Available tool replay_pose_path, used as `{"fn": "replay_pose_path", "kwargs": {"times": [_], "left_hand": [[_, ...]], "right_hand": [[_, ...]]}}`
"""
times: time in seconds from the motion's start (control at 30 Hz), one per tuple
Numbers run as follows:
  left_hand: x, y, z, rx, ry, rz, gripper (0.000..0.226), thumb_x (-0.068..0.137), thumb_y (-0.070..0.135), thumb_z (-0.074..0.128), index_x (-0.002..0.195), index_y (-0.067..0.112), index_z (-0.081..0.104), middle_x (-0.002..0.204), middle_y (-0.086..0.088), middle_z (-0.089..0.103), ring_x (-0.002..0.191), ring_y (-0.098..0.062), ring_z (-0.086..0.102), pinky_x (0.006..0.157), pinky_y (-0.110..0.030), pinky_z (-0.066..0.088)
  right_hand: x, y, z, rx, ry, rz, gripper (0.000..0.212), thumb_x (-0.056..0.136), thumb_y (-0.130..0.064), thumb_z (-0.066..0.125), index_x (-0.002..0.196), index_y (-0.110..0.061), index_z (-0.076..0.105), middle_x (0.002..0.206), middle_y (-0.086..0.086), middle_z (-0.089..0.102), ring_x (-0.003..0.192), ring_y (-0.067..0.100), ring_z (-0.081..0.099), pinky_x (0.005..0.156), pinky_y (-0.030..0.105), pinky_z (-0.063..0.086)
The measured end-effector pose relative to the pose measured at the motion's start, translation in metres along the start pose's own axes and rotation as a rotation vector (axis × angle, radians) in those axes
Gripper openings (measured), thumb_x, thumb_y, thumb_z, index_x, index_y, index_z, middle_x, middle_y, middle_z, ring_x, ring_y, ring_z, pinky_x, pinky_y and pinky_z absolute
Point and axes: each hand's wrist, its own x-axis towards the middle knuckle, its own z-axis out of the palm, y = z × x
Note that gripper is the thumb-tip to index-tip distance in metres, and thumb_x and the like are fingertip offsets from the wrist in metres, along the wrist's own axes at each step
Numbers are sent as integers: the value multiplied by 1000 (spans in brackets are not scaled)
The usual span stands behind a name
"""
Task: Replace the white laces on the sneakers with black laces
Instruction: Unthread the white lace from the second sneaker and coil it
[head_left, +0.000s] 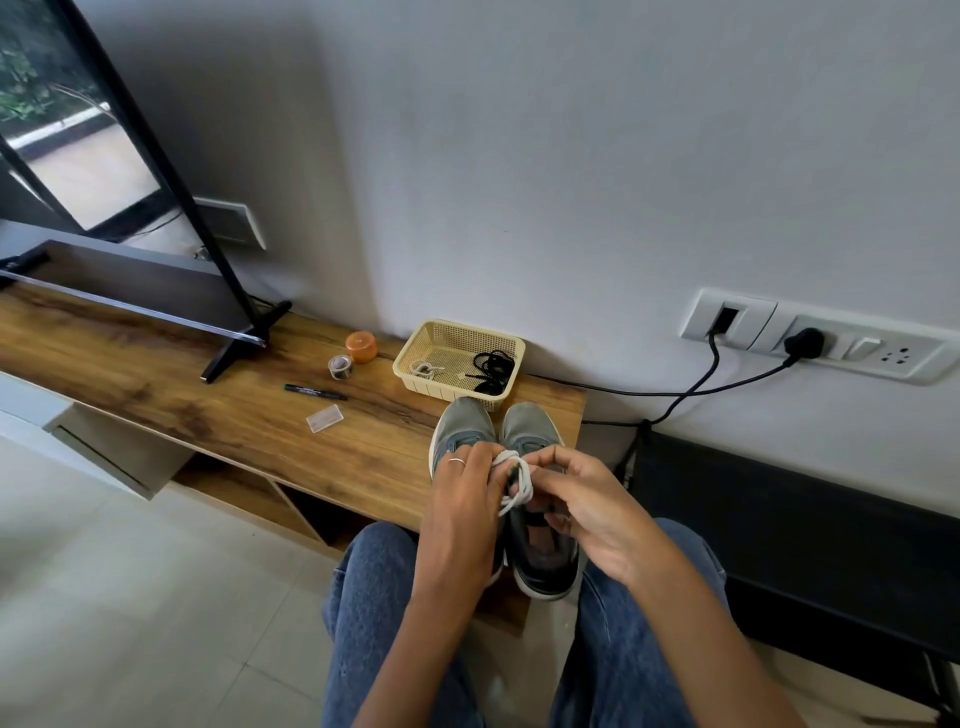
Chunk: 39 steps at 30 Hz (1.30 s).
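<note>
Both hands' fingers pinch a bundled white lace (514, 480) above the right sneaker (540, 525); left hand (465, 512), right hand (587, 506). Sneakers lie lengthwise, toes beyond the fingers toward the basket (415, 347).

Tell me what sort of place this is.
Most likely a room in a home, perhaps a living room: a flat black-framed television stands on a long wood-grain media console, a white wall switch-and-socket panel has black cables plugged in, and the floor is pale tile.
</note>
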Motion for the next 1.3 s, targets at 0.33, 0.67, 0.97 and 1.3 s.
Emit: {"fn": "replay_pose_path", "kwargs": {"times": [0.33,0.67,0.97,1.3], "left_hand": [[1,-3,-4,-15,68,7,12,96,16,55,102,13,65,89,3,64,77,-5,54,64,-12,41],[1,14,-11,-700,-62,-289,18,99,14,48,97,8,65,83,2,67,77,-4,62,69,-15,47],[1,20,-12,-957,-163,-601,28,103,20,40,100,11,66,87,-4,73,81,-12,69,66,-20,52],[4,22,-15,-984,-166,-637,31,103,19,38,93,14,68,77,0,72,70,-7,67,57,-17,49]], "right_hand": [[-4,4,2,-72,-13,-167,13,85,-8,68,97,-3,70,82,6,72,74,6,67,66,13,50],[0,1,-3,-123,-43,-111,17,92,-8,55,94,-5,72,80,5,68,75,8,60,64,14,46],[1,3,-3,-188,5,-154,18,91,-17,58,87,-9,73,90,17,71,81,18,65,76,29,49],[5,15,-2,-583,109,-712,34,80,-10,73,109,-25,64,103,-12,60,100,3,56,86,13,42]]}}
